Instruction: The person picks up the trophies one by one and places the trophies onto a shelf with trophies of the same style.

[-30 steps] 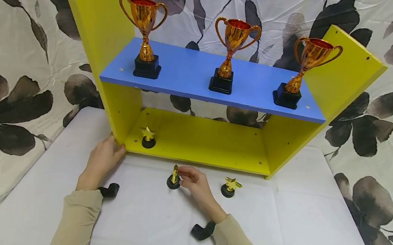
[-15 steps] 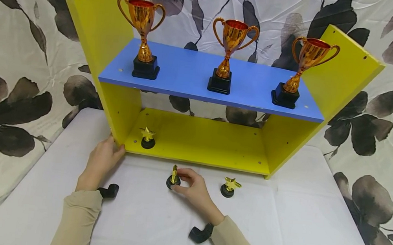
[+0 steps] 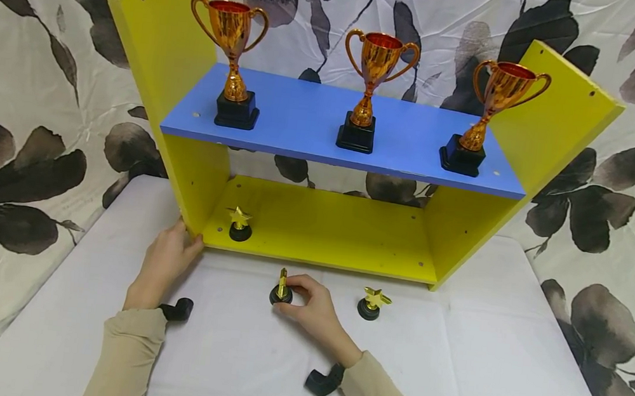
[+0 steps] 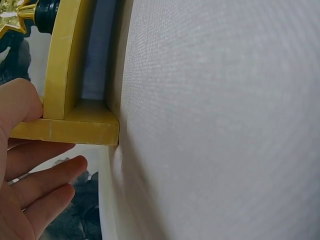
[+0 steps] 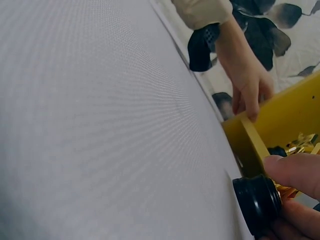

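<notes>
My right hand (image 3: 315,309) pinches a small gold star trophy (image 3: 282,282) between thumb and fingers, in front of the shelf unit. In the right wrist view its round black base (image 5: 256,202) shows, close to the white cloth; whether it touches the cloth I cannot tell. My left hand (image 3: 164,263) grips the lower left front corner of the yellow and blue shelf unit (image 3: 326,224); in the left wrist view the thumb (image 4: 22,102) lies on one side of the panel and the fingers on the other. A second star trophy (image 3: 373,303) stands on the cloth to the right.
Another star trophy (image 3: 240,225) stands at the left of the yellow bottom board. On the blue shelf (image 3: 303,110) are three two-handled cup trophies, left (image 3: 231,30), middle (image 3: 378,57) and right (image 3: 502,91). A white cloth (image 3: 243,369) covers the table; floral fabric (image 3: 28,164) hangs behind.
My right thumb has moved left to the trophy's base, and the fingers have closed round the trophy. My left hand has stayed at the shelf corner.
</notes>
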Available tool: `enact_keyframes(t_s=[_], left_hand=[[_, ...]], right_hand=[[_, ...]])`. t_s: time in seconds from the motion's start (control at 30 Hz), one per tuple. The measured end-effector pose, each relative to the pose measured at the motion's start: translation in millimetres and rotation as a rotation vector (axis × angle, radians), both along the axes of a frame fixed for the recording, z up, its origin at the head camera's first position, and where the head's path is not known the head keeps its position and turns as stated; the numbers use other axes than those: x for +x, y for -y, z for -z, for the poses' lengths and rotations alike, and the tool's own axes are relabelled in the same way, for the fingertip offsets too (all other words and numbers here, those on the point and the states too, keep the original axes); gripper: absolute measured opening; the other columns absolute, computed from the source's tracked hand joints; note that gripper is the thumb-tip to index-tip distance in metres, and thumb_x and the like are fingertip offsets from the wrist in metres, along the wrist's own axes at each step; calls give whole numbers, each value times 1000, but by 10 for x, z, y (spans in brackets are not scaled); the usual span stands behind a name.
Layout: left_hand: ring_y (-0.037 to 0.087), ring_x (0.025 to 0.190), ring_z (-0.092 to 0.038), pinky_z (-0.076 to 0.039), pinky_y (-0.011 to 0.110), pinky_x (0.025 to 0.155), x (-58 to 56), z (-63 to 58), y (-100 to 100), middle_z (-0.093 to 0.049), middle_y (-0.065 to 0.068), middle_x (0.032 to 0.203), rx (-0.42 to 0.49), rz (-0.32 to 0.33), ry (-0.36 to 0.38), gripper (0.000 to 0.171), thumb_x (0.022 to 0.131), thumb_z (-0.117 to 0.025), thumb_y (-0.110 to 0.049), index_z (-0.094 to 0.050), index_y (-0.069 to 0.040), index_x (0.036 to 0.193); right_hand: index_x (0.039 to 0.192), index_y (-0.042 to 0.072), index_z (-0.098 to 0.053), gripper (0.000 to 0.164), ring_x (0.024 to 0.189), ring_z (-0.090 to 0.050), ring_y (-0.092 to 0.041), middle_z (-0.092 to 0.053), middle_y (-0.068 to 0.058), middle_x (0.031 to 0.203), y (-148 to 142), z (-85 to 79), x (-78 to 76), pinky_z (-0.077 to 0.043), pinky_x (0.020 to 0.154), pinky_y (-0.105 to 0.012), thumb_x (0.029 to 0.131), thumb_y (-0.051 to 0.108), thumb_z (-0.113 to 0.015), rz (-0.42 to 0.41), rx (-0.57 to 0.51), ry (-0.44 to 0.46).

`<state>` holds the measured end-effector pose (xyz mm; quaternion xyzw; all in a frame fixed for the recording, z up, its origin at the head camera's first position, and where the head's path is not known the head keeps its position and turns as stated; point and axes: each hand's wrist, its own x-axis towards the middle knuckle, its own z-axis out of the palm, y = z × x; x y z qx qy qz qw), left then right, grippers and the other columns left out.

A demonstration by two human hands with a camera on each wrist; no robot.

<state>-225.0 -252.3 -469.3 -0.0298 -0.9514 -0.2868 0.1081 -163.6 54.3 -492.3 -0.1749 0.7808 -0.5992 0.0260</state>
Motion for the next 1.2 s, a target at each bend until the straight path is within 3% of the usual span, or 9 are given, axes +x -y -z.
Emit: enact_keyframes(t_s=[0.13, 0.43, 0.57, 1.2], left_hand=[[34, 75, -51, -42, 46, 63, 6, -5, -7, -61, 28, 101, 0, -1, -2, 35, 94, -58, -15, -51, 7, 121], [35, 79, -53, -44, 49, 67, 8, -15, -12, -61, 28, 103, 4, -2, 20, 36, 95, -58, -15, -50, 7, 123], [37, 83, -55, -47, 54, 73, 8, -17, -11, -61, 30, 110, 6, -3, 26, 37, 95, -58, -15, -50, 7, 124], [36, 80, -54, -46, 51, 70, 8, -8, -13, -61, 32, 111, 4, -6, 23, 37, 95, -58, -15, -50, 8, 124]], right_hand=[[112, 3, -69, 40, 113, -64, -26, -68, -9, 115, -12, 160, -54, -44, 104, -39, 75, 5, -84, 18, 43, -7], [106, 10, -73, 38, 111, -63, -17, -70, 2, 109, -23, 193, -67, -44, 102, -34, 72, 14, -88, 46, 78, 9], [104, 11, -73, 38, 110, -63, -17, -70, 3, 108, -17, 199, -62, -44, 102, -35, 71, 16, -89, 54, 66, 6], [104, 9, -71, 37, 108, -63, -17, -69, 0, 107, 19, 246, -57, -46, 100, -35, 72, 13, -89, 89, 149, -103]])
